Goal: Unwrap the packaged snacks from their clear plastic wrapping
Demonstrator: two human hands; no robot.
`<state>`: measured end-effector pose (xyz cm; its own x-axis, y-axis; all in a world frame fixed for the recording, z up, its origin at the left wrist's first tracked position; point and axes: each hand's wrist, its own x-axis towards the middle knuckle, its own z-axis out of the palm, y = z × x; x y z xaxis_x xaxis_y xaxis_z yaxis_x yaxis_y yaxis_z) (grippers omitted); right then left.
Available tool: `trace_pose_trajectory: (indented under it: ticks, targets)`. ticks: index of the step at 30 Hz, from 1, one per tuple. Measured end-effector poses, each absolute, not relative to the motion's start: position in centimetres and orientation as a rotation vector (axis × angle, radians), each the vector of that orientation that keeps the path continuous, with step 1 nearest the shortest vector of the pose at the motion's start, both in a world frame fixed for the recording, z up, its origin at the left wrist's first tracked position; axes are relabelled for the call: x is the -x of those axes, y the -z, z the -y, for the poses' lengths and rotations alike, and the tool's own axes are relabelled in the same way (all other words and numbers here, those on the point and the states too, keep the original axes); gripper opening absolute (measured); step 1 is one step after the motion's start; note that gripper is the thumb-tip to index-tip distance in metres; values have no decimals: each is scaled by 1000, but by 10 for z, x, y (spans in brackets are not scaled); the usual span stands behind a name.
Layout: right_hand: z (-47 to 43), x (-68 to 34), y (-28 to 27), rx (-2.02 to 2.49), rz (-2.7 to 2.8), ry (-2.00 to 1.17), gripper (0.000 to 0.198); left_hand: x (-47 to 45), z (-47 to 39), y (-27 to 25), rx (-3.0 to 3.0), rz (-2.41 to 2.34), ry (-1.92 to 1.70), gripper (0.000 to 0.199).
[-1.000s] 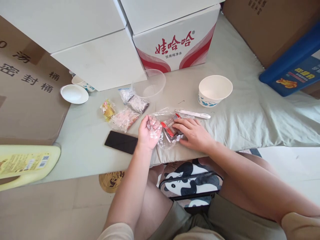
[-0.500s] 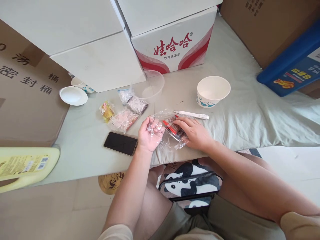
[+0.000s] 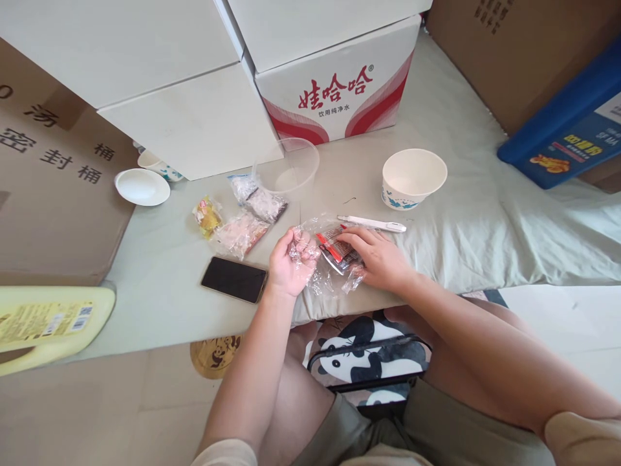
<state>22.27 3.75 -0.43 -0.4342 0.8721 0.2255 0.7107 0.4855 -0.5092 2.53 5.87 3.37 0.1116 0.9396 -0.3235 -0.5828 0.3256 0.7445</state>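
Observation:
My left hand (image 3: 294,262) has its fingers curled around crinkled clear plastic film (image 3: 324,283), palm turned up. The film wraps around a dark sachet with a red stripe (image 3: 330,246). My right hand (image 3: 381,257) rests over the sachet's right side, fingers bent onto the sachet and film. A white pen-shaped cutter (image 3: 372,224) lies just beyond my right hand. Left of my left hand are a pink-and-red packet (image 3: 241,234), a clear packet with dark contents (image 3: 266,204) and a small yellow packet (image 3: 207,217). A black phone (image 3: 233,279) lies flat near my left wrist.
A paper bowl (image 3: 414,178) stands at the back right, and a clear plastic bowl (image 3: 290,169) behind the packets. Boxes (image 3: 334,84) line the back. A white bowl (image 3: 142,187) is at far left, a yellow jug (image 3: 58,323) at the left edge, a blue container (image 3: 557,129) at right.
My left fingers have curled slightly more around the film, and the film has shifted a little. My right hand stays on the sachet.

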Motion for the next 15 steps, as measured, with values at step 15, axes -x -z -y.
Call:
trace_pose_trajectory:
  ticks: [15]
  targets:
    - [-39, -224, 6, 1263, 2267, -513, 63, -24, -58, -32, -444, -809, -1173, 31]
